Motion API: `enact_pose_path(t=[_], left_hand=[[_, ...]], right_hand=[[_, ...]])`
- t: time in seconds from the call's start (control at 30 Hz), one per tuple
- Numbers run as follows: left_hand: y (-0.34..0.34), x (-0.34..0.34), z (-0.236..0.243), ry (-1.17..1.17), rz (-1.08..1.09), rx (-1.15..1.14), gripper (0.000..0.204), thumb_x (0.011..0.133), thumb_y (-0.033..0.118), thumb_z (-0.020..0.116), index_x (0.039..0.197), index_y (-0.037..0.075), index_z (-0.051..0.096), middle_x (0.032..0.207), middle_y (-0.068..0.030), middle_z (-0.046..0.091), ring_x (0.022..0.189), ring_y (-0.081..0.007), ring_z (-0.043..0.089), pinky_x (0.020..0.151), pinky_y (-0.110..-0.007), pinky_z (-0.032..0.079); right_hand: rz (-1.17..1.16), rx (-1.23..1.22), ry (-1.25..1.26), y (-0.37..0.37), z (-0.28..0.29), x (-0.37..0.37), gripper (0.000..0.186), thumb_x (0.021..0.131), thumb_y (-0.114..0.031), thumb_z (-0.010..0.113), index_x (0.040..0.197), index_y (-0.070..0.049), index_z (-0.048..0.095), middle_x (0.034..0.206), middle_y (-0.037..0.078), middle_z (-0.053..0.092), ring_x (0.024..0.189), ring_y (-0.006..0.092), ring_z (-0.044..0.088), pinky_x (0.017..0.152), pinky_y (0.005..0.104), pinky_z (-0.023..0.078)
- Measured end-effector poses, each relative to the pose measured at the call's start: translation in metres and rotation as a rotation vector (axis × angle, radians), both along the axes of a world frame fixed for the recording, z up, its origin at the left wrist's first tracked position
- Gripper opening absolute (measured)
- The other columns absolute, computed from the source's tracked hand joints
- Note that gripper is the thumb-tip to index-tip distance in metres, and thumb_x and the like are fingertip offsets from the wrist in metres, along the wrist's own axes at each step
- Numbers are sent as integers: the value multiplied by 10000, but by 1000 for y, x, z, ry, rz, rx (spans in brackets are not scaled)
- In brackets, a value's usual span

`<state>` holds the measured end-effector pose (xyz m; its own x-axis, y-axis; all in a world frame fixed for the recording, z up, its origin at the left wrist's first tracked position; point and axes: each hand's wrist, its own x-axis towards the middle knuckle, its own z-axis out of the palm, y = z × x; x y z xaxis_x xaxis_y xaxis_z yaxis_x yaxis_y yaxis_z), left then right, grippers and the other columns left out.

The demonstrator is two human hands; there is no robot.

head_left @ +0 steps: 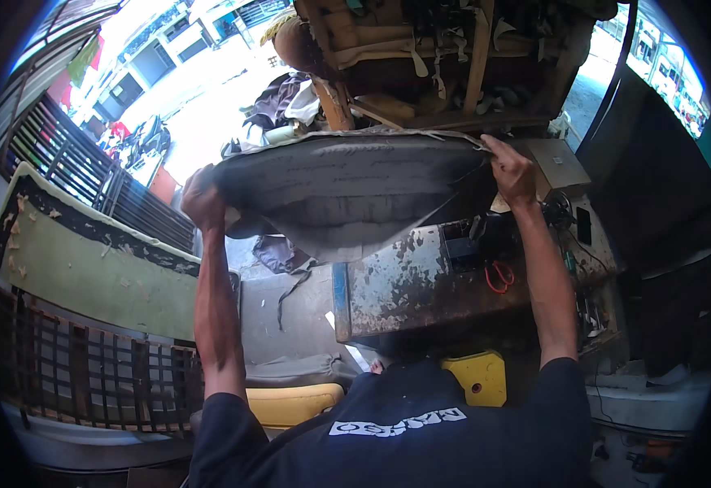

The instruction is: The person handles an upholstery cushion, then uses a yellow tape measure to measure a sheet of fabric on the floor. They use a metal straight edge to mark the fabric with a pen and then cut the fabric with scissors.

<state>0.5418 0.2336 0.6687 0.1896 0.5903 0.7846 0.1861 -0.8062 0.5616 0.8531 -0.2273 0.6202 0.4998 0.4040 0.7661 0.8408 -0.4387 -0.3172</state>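
Note:
Both my arms reach forward, holding up a wide grey piece of fabric [331, 175] with a pale seam along its upper edge. Fingers of my left hand [202, 199] are closed round its left end. At its upper right corner, my right hand [512, 169] pinches the edge. Between the hands the cloth is stretched, and its lower part sags in a fold over a worn metal-topped bench [400, 289]. Scissors with red handles [499, 276] lie on the bench, below the cloth and nearer my right forearm.
A stripped wooden sofa frame [486, 61] stands beyond the bench. A cardboard box [557, 165] sits at the right, near a dark phone-like object [584, 225]. Left stands a green padded panel [103, 264]. Close to me are yellow foam [290, 407] and a yellow seat [477, 378].

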Motion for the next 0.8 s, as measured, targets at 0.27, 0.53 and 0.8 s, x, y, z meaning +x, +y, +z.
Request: enact_pose_path(t=[0.27, 0.53, 0.8], left_hand=[[-32, -100, -184, -162, 61, -169, 165, 854, -46, 711, 1006, 4, 747, 980, -55, 598, 839, -165, 633, 773, -286, 526], [-87, -189, -447, 156, 128, -1008, 69, 876, 46, 729, 914, 28, 673, 872, -52, 616, 786, -178, 651, 669, -284, 547], [-112, -244, -439, 128, 18, -1606, 197, 976, 177, 602, 1087, 20, 559, 941, -82, 609, 804, -245, 676, 616, -372, 613]], right_hand=[[32, -133, -110, -10, -66, -51, 446, 750, 77, 611, 1151, -84, 723, 1158, 103, 705, 1040, 262, 660, 902, 349, 552], [-101, -463, 375, -18, -314, -98, 378, 815, 19, 589, 1150, -96, 719, 1183, 134, 690, 1029, 323, 675, 911, 410, 547], [-497, -310, 818, -58, -331, -233, 459, 862, -31, 573, 1320, -55, 577, 1299, 212, 606, 1242, 340, 558, 1054, 411, 453]])
